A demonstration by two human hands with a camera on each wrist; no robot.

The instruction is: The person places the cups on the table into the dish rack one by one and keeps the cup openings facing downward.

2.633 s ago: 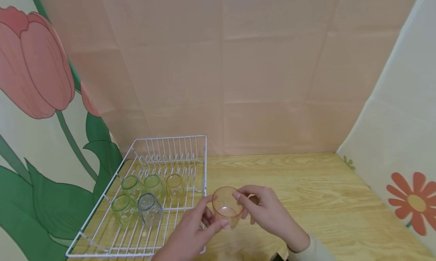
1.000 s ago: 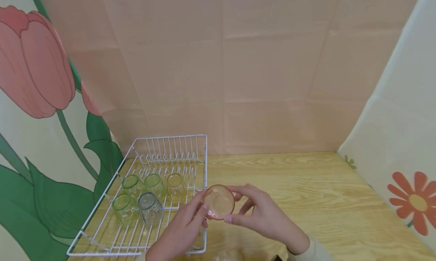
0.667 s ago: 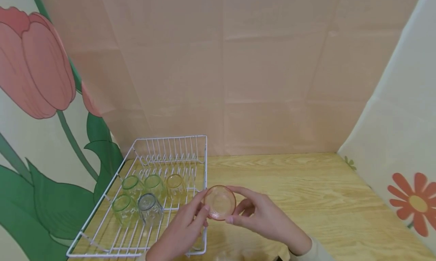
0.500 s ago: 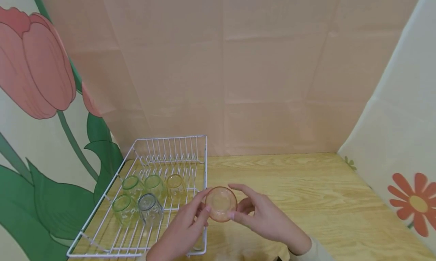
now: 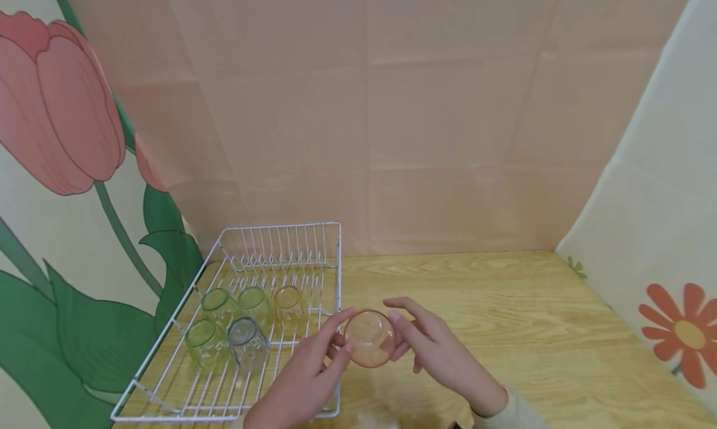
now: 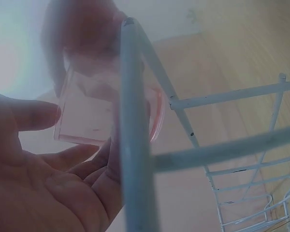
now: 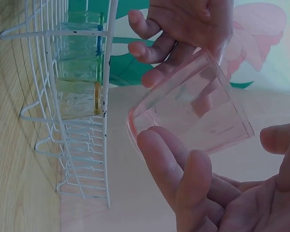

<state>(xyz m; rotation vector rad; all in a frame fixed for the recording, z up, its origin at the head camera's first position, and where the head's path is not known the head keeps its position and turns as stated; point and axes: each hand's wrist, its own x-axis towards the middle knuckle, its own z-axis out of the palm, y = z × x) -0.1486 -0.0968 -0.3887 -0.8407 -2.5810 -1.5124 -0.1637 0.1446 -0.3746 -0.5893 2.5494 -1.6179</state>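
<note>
A clear pinkish-orange drinking glass (image 5: 370, 339) is held up just right of the dish rack, one round end facing the head camera. My left hand (image 5: 305, 373) pinches its left side between thumb and fingers. In the left wrist view, rack wires partly cover the glass (image 6: 89, 108). On the other side, my right hand (image 5: 439, 354) has its fingers loosely bent against the glass, the index finger raised off it. The right wrist view shows the fingers of this hand beside the glass (image 7: 193, 111) and the thumb slightly apart from it.
A white wire dish rack (image 5: 339, 267) stands at the left. In it sit several tumblers: green ones (image 5: 204, 348), a yellow one (image 5: 289, 307) and a blue-grey one (image 5: 246, 342). A wooden table (image 5: 493, 304) extends to the right; a wall covering rises behind.
The glass has been tipped to face the camera since the earliest frame, and lately moved slightly right. My right thumb has moved from its lower edge up to its right side.
</note>
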